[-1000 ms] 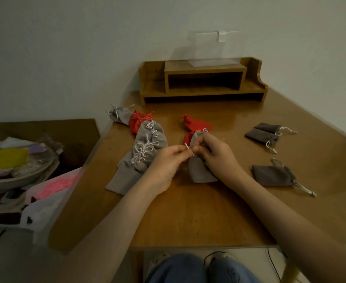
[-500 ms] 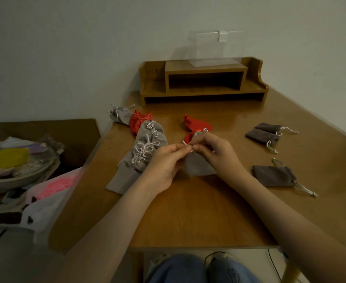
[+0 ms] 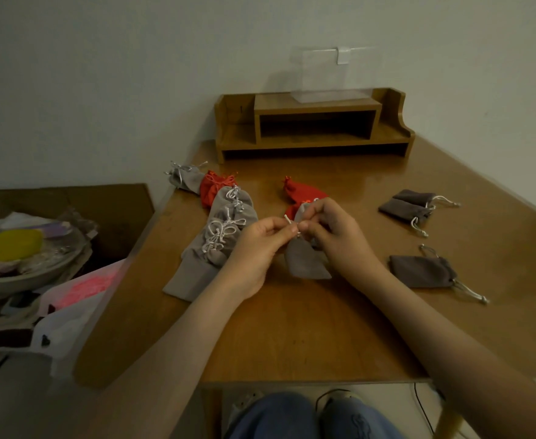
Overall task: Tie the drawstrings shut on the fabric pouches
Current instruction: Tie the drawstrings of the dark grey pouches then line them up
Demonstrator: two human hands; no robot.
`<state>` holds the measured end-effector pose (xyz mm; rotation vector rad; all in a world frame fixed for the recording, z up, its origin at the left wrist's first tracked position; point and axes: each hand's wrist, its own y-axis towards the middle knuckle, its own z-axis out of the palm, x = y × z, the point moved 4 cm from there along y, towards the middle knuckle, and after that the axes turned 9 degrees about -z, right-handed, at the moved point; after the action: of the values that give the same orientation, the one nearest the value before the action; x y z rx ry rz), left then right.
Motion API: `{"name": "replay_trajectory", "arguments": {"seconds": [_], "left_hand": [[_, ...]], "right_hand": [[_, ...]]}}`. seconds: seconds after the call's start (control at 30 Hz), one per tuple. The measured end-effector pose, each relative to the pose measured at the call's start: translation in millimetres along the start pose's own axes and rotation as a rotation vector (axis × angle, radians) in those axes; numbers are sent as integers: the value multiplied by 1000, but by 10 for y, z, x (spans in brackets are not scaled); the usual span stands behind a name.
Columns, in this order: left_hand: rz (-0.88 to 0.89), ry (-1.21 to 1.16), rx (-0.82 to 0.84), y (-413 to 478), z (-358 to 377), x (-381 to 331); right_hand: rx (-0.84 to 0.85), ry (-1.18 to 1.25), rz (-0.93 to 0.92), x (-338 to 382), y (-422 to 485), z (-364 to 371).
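The left hand (image 3: 254, 248) and right hand (image 3: 339, 239) pinch the cord (image 3: 288, 219) of a grey pouch (image 3: 304, 263) on the table (image 3: 292, 331), fingers curled, apparently mid-knot. Left of that pouch lies a tied pile (image 3: 219, 236); right of it, three dark pouches (image 3: 418, 271) look untied.

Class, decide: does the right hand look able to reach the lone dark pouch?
Probably yes, once freed: the right hand pinches the drawstring of the light pouch; only bare table separates it from the dark pouch.
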<state>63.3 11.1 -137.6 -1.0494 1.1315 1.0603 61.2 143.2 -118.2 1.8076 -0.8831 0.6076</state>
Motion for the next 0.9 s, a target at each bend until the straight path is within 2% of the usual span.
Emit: {"name": "replay_trajectory", "arguments": {"seconds": [0.17, 0.3, 0.43, 0.73, 0.9], "left_hand": [[148, 153, -100, -4, -49, -10], [245, 307, -193, -12, -89, -24], [278, 341, -233, -31, -85, -41], [199, 61, -158, -71, -45, -91], [81, -142, -28, -66, -24, -115]], "right_hand": [[165, 225, 270, -42, -40, 75], [174, 262, 319, -22, -44, 73], [136, 311, 335, -4, -45, 86], [28, 370, 202, 40, -32, 111], [160, 385, 191, -7, -14, 131]]}}
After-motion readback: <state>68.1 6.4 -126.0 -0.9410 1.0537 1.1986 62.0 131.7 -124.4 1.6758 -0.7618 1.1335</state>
